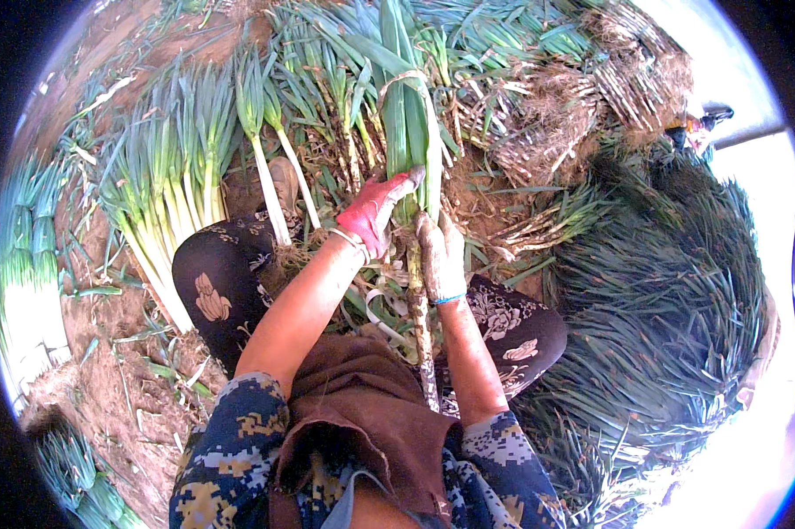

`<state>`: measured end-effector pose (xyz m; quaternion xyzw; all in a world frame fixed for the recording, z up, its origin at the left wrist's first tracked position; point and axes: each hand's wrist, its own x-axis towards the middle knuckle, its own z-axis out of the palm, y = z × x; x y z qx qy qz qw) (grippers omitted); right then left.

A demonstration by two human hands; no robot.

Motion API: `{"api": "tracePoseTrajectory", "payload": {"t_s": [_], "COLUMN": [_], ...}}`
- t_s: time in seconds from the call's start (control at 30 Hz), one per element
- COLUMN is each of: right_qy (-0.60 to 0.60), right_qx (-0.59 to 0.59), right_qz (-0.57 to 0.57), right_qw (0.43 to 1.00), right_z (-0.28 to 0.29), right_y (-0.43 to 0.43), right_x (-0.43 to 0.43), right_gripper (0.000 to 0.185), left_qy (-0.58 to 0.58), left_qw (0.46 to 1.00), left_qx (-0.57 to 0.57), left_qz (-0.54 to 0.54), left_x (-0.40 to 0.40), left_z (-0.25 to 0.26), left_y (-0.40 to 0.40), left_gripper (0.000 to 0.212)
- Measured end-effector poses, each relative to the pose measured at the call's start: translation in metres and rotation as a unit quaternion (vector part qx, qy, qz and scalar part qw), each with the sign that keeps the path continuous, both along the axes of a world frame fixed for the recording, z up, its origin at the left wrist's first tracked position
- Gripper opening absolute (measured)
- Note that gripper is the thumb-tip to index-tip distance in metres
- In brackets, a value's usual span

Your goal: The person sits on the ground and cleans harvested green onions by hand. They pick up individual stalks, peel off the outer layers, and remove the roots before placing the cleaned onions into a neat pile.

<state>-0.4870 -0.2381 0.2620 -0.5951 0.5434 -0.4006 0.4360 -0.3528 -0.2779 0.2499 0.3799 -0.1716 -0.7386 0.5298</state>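
Note:
A large leek-like green onion [416, 278] stretches away from my lap, its white stalk streaked with soil and its broad green leaves pointing forward. My left hand [374, 213], in a red work glove, grips it where the leaves begin. Just below and to the right, my right hand [442, 254] closes around the upper stalk in a soiled pale glove. A torn leaf bends over near the top of the plant. Two cleaner green onions [267, 185] lie by my left knee, roots towards me. Peeled leaf scraps [387, 311] litter the ground between my legs.
Cleaned green onions [173, 178] lie in a row at left, with tied bundles [34, 264] farther left. Unpeeled green onions [536, 125] with muddy roots are piled ahead. A tall heap of dark green leaves [655, 297] stands at right. A few thin stalks [543, 228] lie by my right knee.

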Motion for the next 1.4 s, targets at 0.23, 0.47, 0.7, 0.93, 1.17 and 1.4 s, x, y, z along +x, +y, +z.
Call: {"api": "tracePoseTrajectory", "payload": {"t_s": [0.23,0.47,0.7,0.93,1.17,1.4], "right_qy": [-0.166,0.057,0.447,0.287,0.231,-0.251], "right_qx": [0.097,0.308,0.084,-0.112,-0.152,0.157], "right_qz": [-0.085,0.011,0.231,0.09,0.038,0.005], "right_qw": [0.978,0.949,0.86,0.947,0.96,0.955], "right_z": [-0.032,-0.073,-0.07,0.004,-0.018,-0.027], "right_y": [0.006,0.077,0.11,0.001,-0.049,-0.033], "right_x": [0.016,-0.037,-0.083,0.029,0.043,0.036], "right_gripper": [0.029,0.043,0.044,0.071,0.056,0.037], "left_qy": [0.09,0.113,0.103,0.169,0.197,0.226], "left_qw": [0.995,0.993,0.994,0.985,0.972,0.973], "left_qx": [-0.042,0.027,-0.038,-0.038,-0.131,-0.021], "left_qz": [-0.007,0.002,0.021,0.018,0.001,-0.032], "left_x": [0.026,0.051,0.081,0.056,0.064,0.045], "left_z": [-0.009,-0.013,-0.018,-0.048,-0.041,-0.05], "left_y": [0.003,0.007,-0.018,-0.019,-0.009,-0.001], "left_gripper": [0.03,0.037,0.037,0.026,0.05,0.044]}}
